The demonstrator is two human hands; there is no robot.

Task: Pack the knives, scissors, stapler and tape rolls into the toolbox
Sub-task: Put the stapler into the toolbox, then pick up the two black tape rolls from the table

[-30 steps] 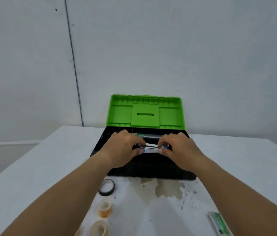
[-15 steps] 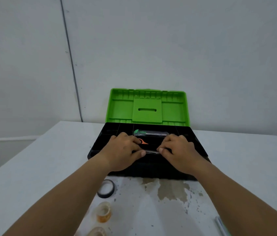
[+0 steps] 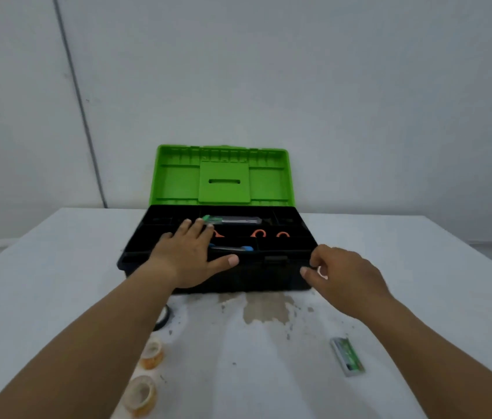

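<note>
The black toolbox (image 3: pixel 287 276) stands open with its green lid (image 3: pixel 223 176) upright. In its tray lie a green-handled knife (image 3: pixel 232 219) at the back, orange-handled scissors (image 3: pixel 270 234) in the middle, and a blue-tipped knife (image 3: pixel 238 248) in front. My left hand (image 3: pixel 188 257) rests flat on the tray's left part, fingers spread, partly covering the blue-tipped knife. My right hand (image 3: pixel 341 275) hovers at the box's front right corner, fingers loosely curled around nothing. On the table lie a black tape roll (image 3: pixel 163 318), half hidden by my left forearm, two clear tape rolls (image 3: pixel 151 354) (image 3: pixel 142 394), and a green-and-white stapler (image 3: pixel 348 356).
The white table (image 3: pixel 420 282) has a brown stain (image 3: pixel 264 309) just in front of the box. A plain grey wall (image 3: pixel 299 86) stands right behind the lid. The tape rolls sit near the front left, the stapler at the front right.
Both hands have let go of the blue-tipped knife, which now lies in the tray's front compartment. My right hand has drawn back to the right; my left has flattened on the tray.
</note>
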